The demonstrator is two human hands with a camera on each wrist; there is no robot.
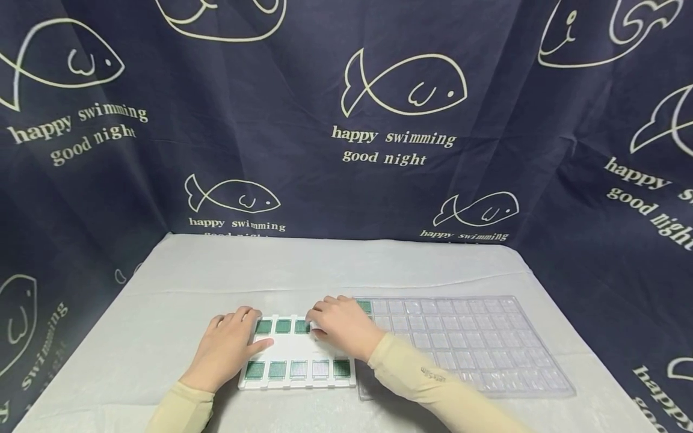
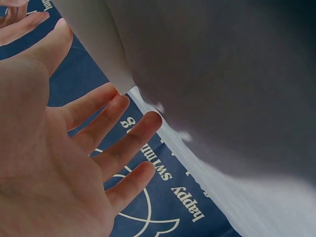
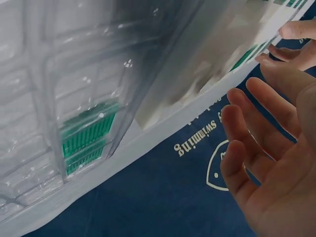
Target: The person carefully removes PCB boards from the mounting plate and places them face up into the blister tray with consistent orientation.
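Note:
A white rectangular tray [image 1: 295, 349] lies on the table with two rows of green gridded squares [image 1: 283, 326] in its slots. At its left side rests my left hand [image 1: 224, 346], thumb over the top face and fingers at the far left corner. In the left wrist view those fingers [image 2: 131, 140] look nearly straight. My right hand [image 1: 346, 328] bends over the tray's far right part, fingertips near the far row. Its thumb and index tips are at the tray in the right wrist view, and whatever lies between them is hidden.
A clear plastic compartment tray [image 1: 460, 343] lies to the right, against the white tray, under my right forearm. One green square [image 3: 89, 138] sits in its far left compartment. White cloth covers the table [image 1: 346, 264]; a dark blue fish-print curtain [image 1: 303, 120] hangs around it.

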